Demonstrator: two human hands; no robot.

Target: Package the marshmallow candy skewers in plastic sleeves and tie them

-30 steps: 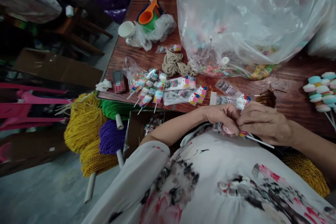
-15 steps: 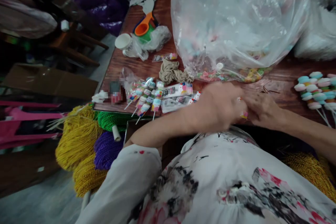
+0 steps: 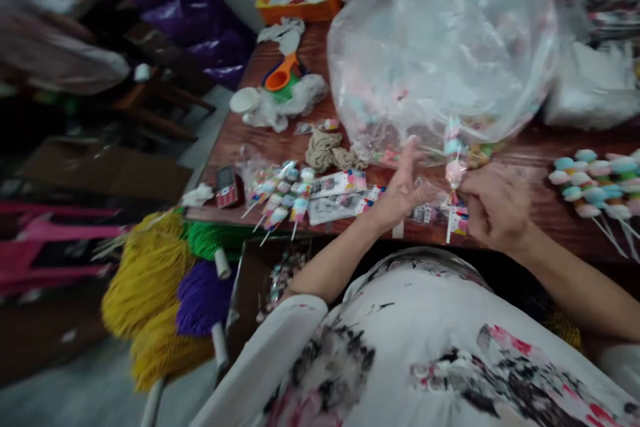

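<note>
Near the table's front edge, my right hand point(image 3: 495, 203) is closed at the side of a wrapped candy skewer point(image 3: 455, 170), pinching its wrapper above the white stick. The skewer stands roughly upright in the view, with pink and blue pieces inside clear film. To its left, my left hand point(image 3: 400, 190) is open, fingers spread, holding nothing. Small printed wrappers point(image 3: 427, 212) lie between the two hands. Behind them is a large clear bag point(image 3: 440, 53) of pastel pieces. Wrapped skewers point(image 3: 285, 193) and flat printed packets point(image 3: 337, 193) lie left of my left hand.
Unwrapped candy skewers point(image 3: 595, 180) lie at the right. A beige cloth point(image 3: 327, 150), an orange scoop point(image 3: 280, 78), an orange tray point(image 3: 300, 10) and a small red-and-black object point(image 3: 227, 187) are on the left part of the table point(image 3: 220, 153). Yarn bundles point(image 3: 143, 273) hang below its left edge.
My hands, close together before, have moved apart. My left hand has opened and shifted left. The wrapped skewer now shows beside my right hand. The view has shifted, showing more of the table's back.
</note>
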